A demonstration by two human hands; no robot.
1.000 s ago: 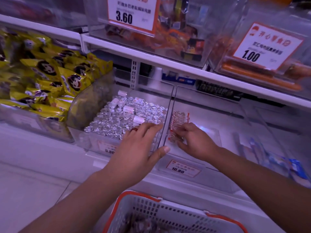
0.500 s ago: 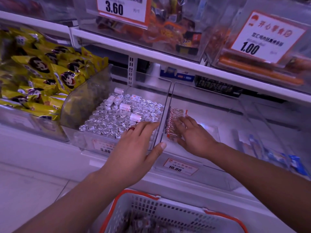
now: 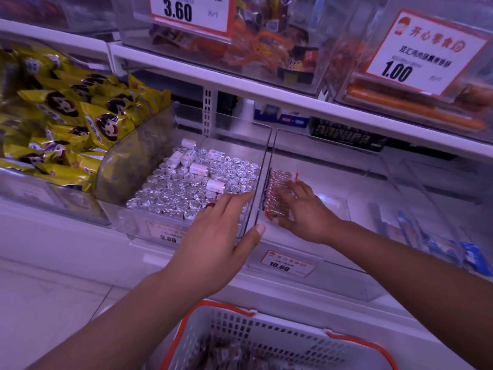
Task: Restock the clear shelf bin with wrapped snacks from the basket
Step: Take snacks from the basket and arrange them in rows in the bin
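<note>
A row of small wrapped snacks (image 3: 277,186) with red edges stands on edge against the left wall of the clear shelf bin (image 3: 336,273), which bears a 10.80 tag. My right hand (image 3: 302,212) is inside the bin, its spread fingers pressing the row's side and its thumb at the row's near end. My left hand (image 3: 213,236) lies flat with straight fingers on the front corner of the neighbouring bin, thumb reaching the dividing wall. Below, the white basket (image 3: 240,327) with an orange rim holds dark wrapped snacks (image 3: 224,353).
The neighbouring bin holds silver foil candies (image 3: 186,190), tagged 9.80. Yellow snack bags (image 3: 69,121) pile up at the left. An upper shelf edge (image 3: 293,97) overhangs, with bins tagged 3.60 and 1.00. Blue packets (image 3: 453,249) lie in a bin at right.
My right hand went from pinching the snack row to laying its fingers flat along it, pushing it against the bin's left wall. My left hand stayed in place.
</note>
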